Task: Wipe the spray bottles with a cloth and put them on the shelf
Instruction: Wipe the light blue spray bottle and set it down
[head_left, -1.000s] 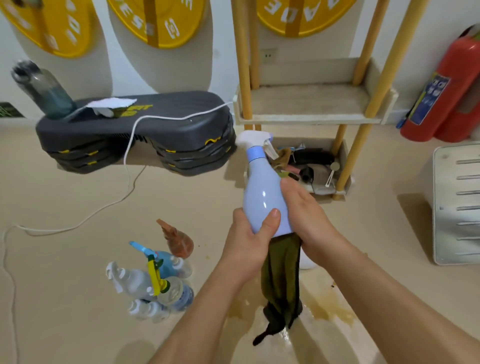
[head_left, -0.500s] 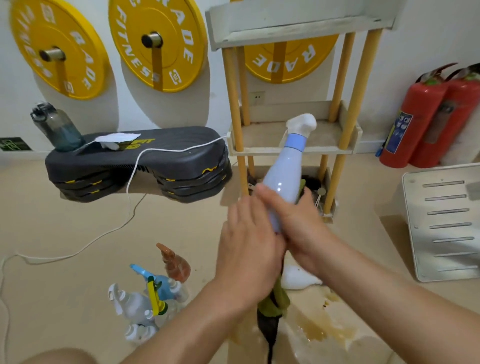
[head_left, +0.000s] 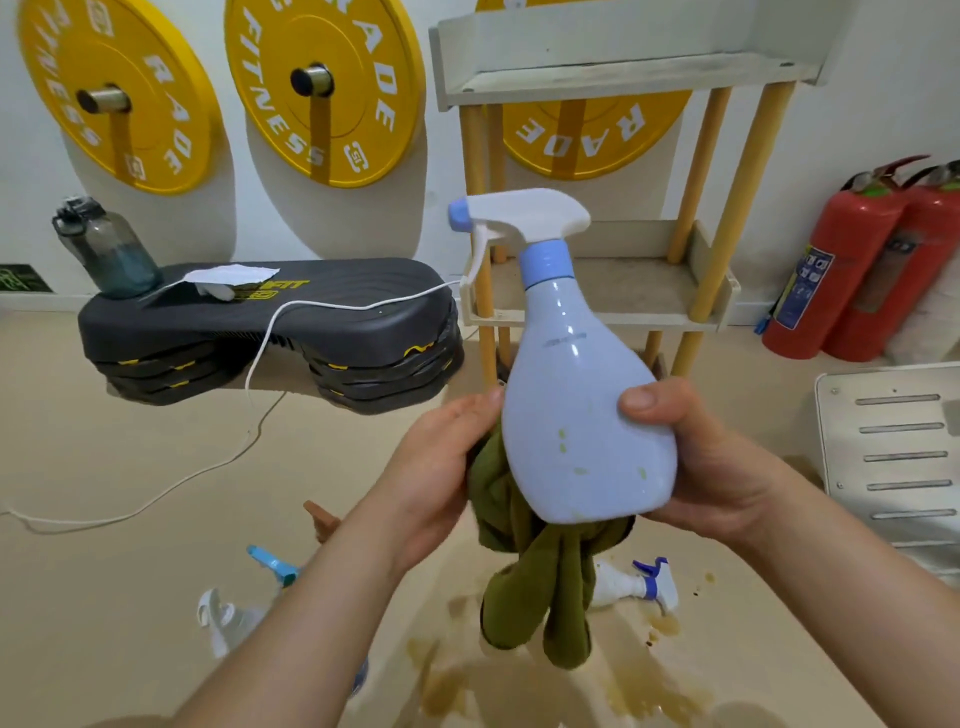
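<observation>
The fingers (head_left: 644, 402) of the right hand (head_left: 711, 467) curl round the wide base of a pale blue plastic spray bottle (head_left: 576, 405) with a white trigger head, thumb pressed on its front. The left hand (head_left: 441, 467) bunches an olive-green cloth (head_left: 540, 587) in its curled fingers against the bottle's left side, and the cloth's loose ends hang below. The bottle stands upright in the centre of the frame, nozzle pointing left, held in the air in front of a shelf.

That pale wooden shelf (head_left: 623, 83) with yellow round posts rises at upper centre. A dark grey step platform (head_left: 311, 332) sits at middle left, a white cable (head_left: 260, 364) trailing over it. Yellow weight plates (head_left: 322, 88) hang on the wall at upper left. Two red fire extinguishers (head_left: 831, 270) stand at the right edge, above a white slotted panel (head_left: 898, 457). A smoky water bottle (head_left: 106, 249) stands on the platform's left end. Several spray bottles (head_left: 228, 618) cluster on the floor at lower left, and a white one with a blue trigger (head_left: 634, 587) lies behind the cloth.
</observation>
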